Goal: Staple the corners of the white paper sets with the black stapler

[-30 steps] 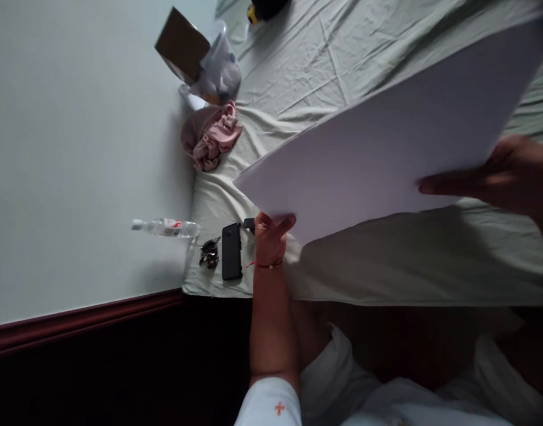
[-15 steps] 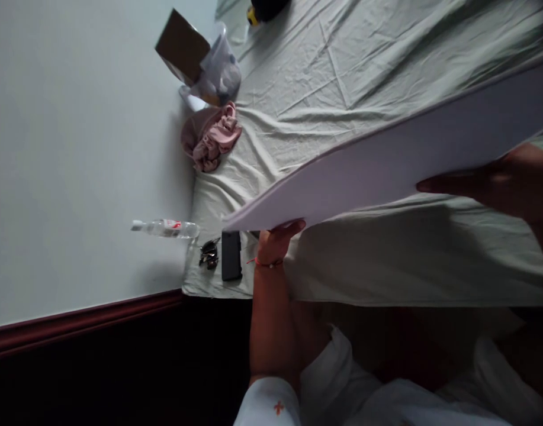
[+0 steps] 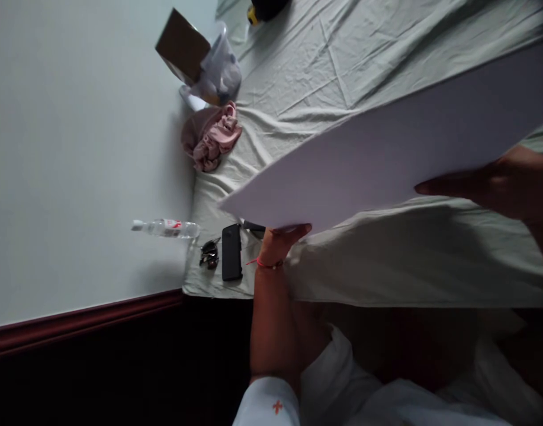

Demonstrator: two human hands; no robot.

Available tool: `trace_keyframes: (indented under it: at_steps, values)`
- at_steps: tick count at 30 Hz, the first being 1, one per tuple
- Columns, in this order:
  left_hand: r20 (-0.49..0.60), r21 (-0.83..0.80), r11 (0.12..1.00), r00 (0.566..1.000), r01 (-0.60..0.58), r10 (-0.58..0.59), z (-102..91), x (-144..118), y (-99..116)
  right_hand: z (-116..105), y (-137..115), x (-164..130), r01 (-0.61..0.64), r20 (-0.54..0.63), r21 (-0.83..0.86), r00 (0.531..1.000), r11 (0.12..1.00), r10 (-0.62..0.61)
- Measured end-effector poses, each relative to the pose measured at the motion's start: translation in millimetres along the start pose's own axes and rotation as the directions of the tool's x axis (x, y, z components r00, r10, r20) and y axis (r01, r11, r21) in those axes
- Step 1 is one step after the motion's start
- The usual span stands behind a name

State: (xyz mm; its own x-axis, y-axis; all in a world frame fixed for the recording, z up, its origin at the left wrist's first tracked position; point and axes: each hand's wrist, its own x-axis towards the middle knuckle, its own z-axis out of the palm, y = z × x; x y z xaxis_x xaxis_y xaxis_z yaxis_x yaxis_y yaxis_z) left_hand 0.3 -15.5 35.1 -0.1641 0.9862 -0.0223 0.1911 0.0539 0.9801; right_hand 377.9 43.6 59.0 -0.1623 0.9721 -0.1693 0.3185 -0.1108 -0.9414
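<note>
Mostly the bed sheet (image 3: 342,65) fills the view, its far right hidden behind the white board (image 3: 386,154), which is cut off by the right frame edge. That board hangs tilted above the sheet, its lower edge just clear of the bed's near side. At that lower edge the right hand (image 3: 497,186) pinches it, fingers on top, thumb hidden. Its left corner rests in the left hand (image 3: 278,242), fingers curled over the edge. Just beside that wrist lies a black phone (image 3: 231,251), then sunglasses (image 3: 209,253), hard to make out.
</note>
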Motion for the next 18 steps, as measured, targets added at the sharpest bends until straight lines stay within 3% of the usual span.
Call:
trace_keyframes:
  at_steps: [7, 12, 15, 18]
  values:
    - [0.063, -0.005, 0.999, 0.998, 0.032, -0.031, 6.8, 5, 6, -2, 5, 2, -0.1, 0.033, 0.089, 0.995, 0.991, 0.098]
    - [0.121, -0.062, 0.998, 0.992, 0.027, -0.019, 10.9, 9, 12, -2, 7, 6, -0.253, 0.008, 0.167, 0.967, 0.953, 0.255]
    - [0.162, 0.004, 1.0, 0.986, 0.027, -0.027, 12.2, 10, 16, -2, 3, 5, -0.265, 0.013, 0.245, 0.963, 0.933, 0.27]
    - [0.075, 0.113, 0.991, 0.995, -0.068, 0.06, 13.5, 9, 20, -3, -3, 2, -0.262, -0.027, 0.279, 0.959, 0.924, 0.28]
